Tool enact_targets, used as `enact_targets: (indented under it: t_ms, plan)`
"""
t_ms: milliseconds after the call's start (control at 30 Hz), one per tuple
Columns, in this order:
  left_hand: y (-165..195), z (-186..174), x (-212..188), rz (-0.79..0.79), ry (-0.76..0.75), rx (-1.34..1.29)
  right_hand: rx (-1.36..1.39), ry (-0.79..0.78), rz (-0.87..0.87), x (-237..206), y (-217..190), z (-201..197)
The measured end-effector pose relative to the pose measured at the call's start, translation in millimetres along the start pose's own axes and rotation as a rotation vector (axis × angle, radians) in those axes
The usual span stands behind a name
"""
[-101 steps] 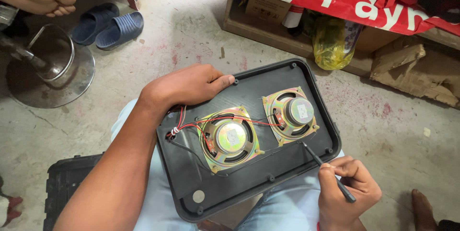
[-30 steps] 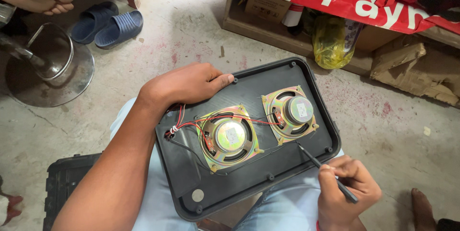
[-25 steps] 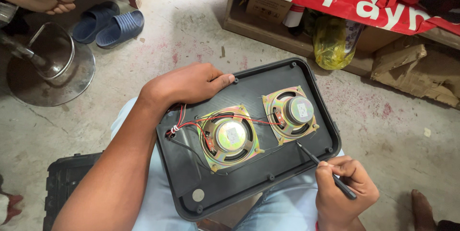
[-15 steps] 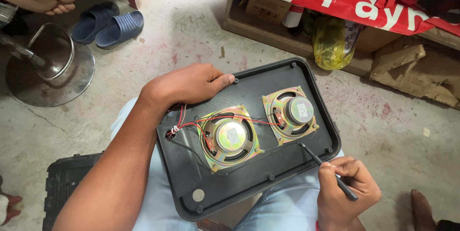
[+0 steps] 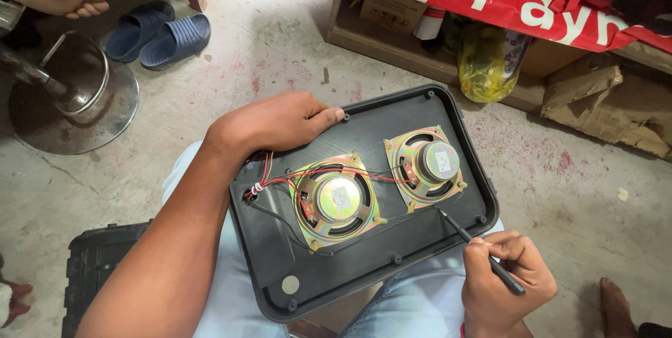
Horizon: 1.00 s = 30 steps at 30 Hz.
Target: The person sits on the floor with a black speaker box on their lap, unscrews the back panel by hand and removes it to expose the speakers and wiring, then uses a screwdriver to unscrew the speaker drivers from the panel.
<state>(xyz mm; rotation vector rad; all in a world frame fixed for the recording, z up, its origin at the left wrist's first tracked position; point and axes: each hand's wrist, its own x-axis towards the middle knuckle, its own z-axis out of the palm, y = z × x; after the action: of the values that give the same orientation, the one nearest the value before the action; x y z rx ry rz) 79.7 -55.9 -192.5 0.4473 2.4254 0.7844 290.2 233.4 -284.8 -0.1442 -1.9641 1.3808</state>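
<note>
Black slim screwdriver [image 5: 481, 252] pinched in right hand [image 5: 505, 280], shaft slanting up-left to near corner of right speaker [image 5: 425, 168] by plastic panel's [image 5: 280, 254] near edge on lap; left hand [image 5: 269, 122] pressed flat, fingers extended, at far edge.

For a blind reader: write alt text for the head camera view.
A person's right hand holds a thin dark screwdriver with its tip at the corner of the smaller of two round speakers mounted in a black plastic panel on their lap. The left hand rests on the panel's top edge. Blue sandals lie on the concrete floor.
</note>
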Motion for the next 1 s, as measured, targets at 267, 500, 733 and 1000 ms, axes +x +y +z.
enact_targets:
  t_ms: [267, 500, 733, 1000]
  plan:
    - [0.0, -0.2, -0.5, 0.009, 0.006, 0.007, 0.014, 0.005, -0.002, 1.0, 5.7, -1.4]
    - [1.2, -0.2, -1.2, -0.010, -0.002, 0.001, 0.057, 0.048, -0.055, -0.1, 3.7, -2.3]
    - [0.8, 0.0, -0.4, 0.000, -0.002, -0.003, 0.038, -0.036, 0.033, 0.6, 1.1, -2.1]
    - [-0.5, 1.2, 0.1, 0.012, 0.000, -0.005, 0.021, 0.000, -0.065, -1.9, 3.4, -5.6]
